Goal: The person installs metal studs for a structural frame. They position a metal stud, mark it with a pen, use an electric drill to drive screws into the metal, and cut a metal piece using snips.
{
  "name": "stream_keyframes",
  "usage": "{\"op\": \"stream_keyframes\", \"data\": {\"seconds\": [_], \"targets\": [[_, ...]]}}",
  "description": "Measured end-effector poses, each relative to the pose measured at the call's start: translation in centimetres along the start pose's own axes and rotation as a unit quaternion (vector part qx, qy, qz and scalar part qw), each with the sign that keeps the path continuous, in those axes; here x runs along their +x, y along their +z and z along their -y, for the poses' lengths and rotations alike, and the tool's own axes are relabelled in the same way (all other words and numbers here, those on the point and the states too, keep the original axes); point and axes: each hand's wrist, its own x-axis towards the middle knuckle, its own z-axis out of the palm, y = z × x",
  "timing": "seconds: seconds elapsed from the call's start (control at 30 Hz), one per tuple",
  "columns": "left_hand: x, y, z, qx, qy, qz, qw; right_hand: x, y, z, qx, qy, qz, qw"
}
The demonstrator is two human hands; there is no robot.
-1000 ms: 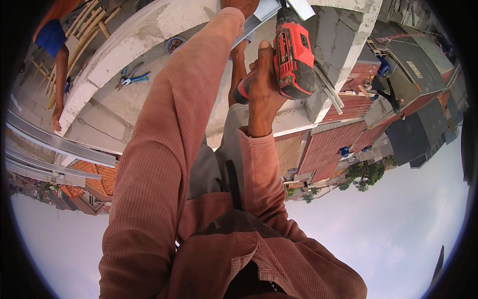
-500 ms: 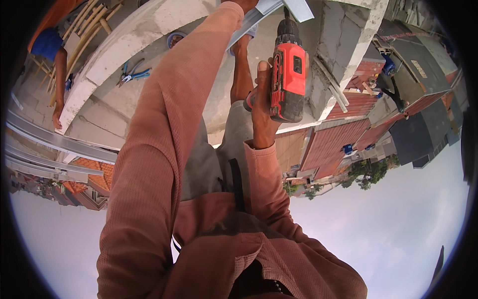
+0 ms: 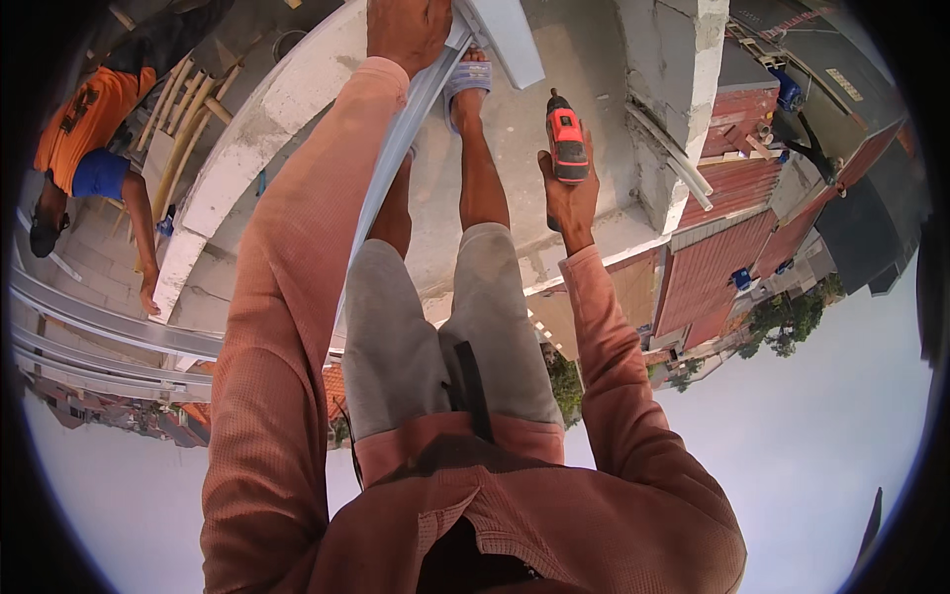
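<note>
My left hand (image 3: 406, 30) grips a long pale metal profile (image 3: 396, 158) near its top end, where a flat light panel (image 3: 505, 40) meets it. My right hand (image 3: 569, 198) holds a red and black cordless drill (image 3: 566, 148), raised in front of a concrete slab (image 3: 554, 109) and apart from the profile. My legs in grey shorts (image 3: 445, 337) and a sandalled foot (image 3: 467, 79) stand on the slab between the two hands. Both arms wear salmon-coloured sleeves.
Another person in an orange shirt (image 3: 84, 119) bends over at the far left beside wooden poles (image 3: 183, 129). Long metal rails (image 3: 99, 327) cross the left side. A concrete block column (image 3: 673, 89) stands on the right, with red roofs (image 3: 712, 267) and trees beyond the slab edge.
The view has swung, so my legs and foot show now. My right hand with the drill has moved away from the profile and looks smaller and farther. My left hand still grips the profile.
</note>
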Motion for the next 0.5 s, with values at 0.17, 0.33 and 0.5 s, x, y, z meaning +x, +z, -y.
{"op": "stream_keyframes", "data": {"seconds": [0.17,0.33,0.5], "targets": [[0.8,0.7,-1.4,-0.023,-0.036,0.038,0.998,9.8,2.3,-5.8,0.009,0.016,0.028,0.999],[0.2,0.8,-0.9,0.011,0.053,0.042,0.998,6.1,1.2,-1.9,0.542,0.174,0.07,0.82],[0.0,0.3,0.3,0.041,0.083,0.047,0.995,-2.6,-2.7,2.9,0.634,0.167,0.071,0.752]]}}
